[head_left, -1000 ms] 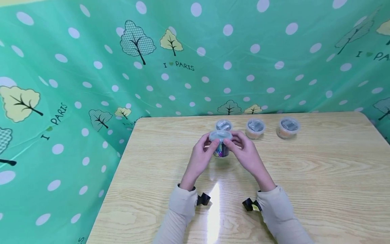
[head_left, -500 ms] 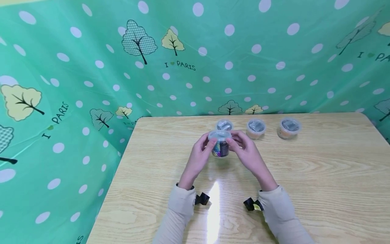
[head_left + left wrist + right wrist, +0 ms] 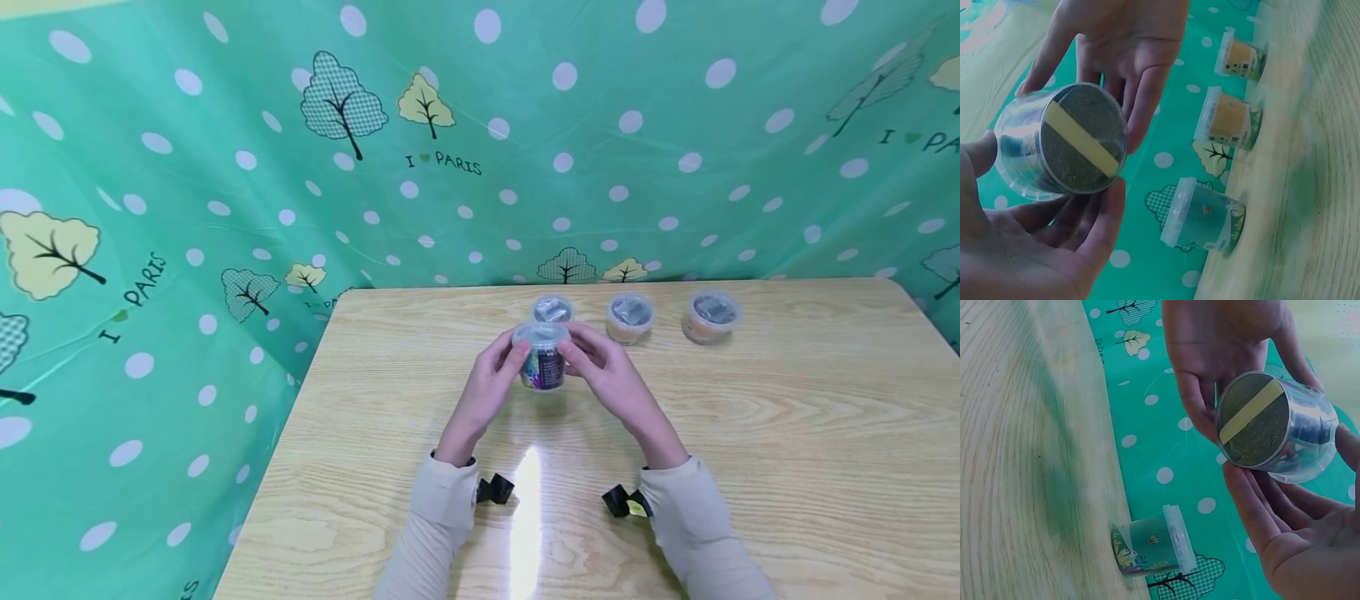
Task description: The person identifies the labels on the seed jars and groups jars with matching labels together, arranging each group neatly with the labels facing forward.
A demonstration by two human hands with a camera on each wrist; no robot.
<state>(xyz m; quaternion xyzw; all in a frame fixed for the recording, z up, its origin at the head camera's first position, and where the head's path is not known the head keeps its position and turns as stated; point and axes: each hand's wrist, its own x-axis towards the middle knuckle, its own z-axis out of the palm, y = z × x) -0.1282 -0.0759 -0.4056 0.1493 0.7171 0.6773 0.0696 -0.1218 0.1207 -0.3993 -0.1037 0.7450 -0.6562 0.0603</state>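
Above the table, my left hand and right hand hold a small clear lidded tub between them, thumbs on its near side and fingers around the far side. It has a dark printed label with bright colours. Both wrist views show its round base, with dark grainy-looking contents and a yellow strip across it. The left hand fills the lower left of the left wrist view. In the right wrist view the right hand supports the tub from the lower right.
Three similar lidded tubs stand in a row near the table's back edge: a teal one just behind my hands, then two with orange labels, the middle tub and the right tub. A green dotted cloth hangs behind the wooden table.
The held tub has turned slightly, showing more of its dark text panel, and has shifted a little. Both hands keep their hold. The three tubs at the back have stayed put.
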